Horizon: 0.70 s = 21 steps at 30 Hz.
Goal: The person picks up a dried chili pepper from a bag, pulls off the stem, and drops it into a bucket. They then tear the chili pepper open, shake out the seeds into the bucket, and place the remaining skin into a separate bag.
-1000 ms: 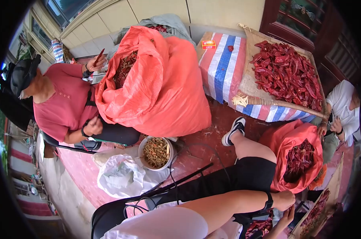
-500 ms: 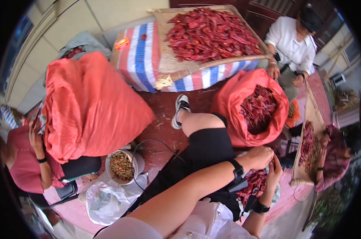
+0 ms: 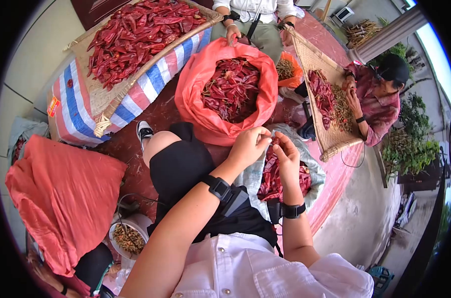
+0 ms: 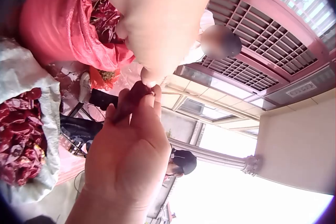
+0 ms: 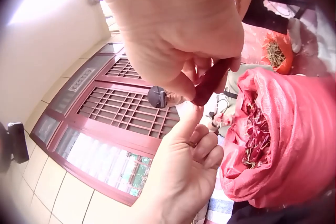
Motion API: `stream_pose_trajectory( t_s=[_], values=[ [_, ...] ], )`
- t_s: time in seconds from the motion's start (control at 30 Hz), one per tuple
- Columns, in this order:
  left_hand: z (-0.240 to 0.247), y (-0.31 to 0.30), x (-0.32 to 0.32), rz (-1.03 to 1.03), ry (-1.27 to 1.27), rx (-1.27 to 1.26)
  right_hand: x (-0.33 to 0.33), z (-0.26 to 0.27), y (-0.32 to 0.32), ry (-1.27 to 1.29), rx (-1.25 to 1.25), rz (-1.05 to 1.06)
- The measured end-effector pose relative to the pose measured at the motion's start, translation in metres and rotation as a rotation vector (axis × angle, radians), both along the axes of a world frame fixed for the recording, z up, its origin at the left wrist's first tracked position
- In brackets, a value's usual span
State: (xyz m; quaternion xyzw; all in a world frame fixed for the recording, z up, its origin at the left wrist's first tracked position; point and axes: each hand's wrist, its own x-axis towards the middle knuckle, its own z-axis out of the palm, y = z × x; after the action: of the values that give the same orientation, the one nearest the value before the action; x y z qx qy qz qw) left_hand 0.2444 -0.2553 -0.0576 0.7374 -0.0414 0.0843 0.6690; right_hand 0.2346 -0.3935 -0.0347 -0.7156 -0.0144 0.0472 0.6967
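Pinched between the fingertips of two bare hands, a dark red dried chili pepper (image 5: 211, 83) sits at the centre of the work, raised over the sitter's lap. The right hand (image 3: 288, 158) grips its body between thumb and bent fingers, held narrow. From the other side the left hand (image 3: 247, 148) meets one end of it, thumb and forefinger drawn close together and the remaining fingers curled in.

Taking the pepper as the middle of the dial in the head view, a pale woven sack (image 3: 316, 185) opens at six o'clock, just under the hands, with red chilies (image 3: 269, 181) inside. Toward half past ten stands an open coral-red sack (image 3: 191, 89), well filled with dried chilies. Farther off at ten o'clock, a woven tray (image 3: 92, 94) heaped with glossy red peppers lies on a striped bundle (image 3: 79, 121) of blue, white and pink.

At twelve o'clock is an orange bag (image 3: 296, 74) of stalky bits, and beyond it a person in a white shirt (image 3: 257, 10), seated by the coral-red sack. Around two o'clock another person in a black cap (image 3: 393, 68) bends over a flat basket (image 3: 316, 58) bearing chilies and stems. Down at eight o'clock, a white bucket (image 3: 145, 222) holds more stalks, beside a bulging red sack (image 3: 69, 191).
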Motion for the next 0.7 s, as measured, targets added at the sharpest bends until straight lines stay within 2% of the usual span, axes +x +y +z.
stream_pose_trajectory(
  t_s=[0.3, 0.47, 0.7],
  values=[
    [-0.011, 0.001, 0.002, -0.109, 0.133, -0.021, 0.005, -0.011, -0.004, 0.009, 0.039, -0.040],
    [-0.018, 0.000, 0.003, -0.151, 0.230, -0.236, 0.007, -0.017, -0.004, 0.043, 0.187, -0.073],
    [-0.008, 0.007, 0.004, -0.153, 0.248, -0.111, 0.005, -0.022, -0.004, 0.001, 0.149, -0.106]
  ],
)
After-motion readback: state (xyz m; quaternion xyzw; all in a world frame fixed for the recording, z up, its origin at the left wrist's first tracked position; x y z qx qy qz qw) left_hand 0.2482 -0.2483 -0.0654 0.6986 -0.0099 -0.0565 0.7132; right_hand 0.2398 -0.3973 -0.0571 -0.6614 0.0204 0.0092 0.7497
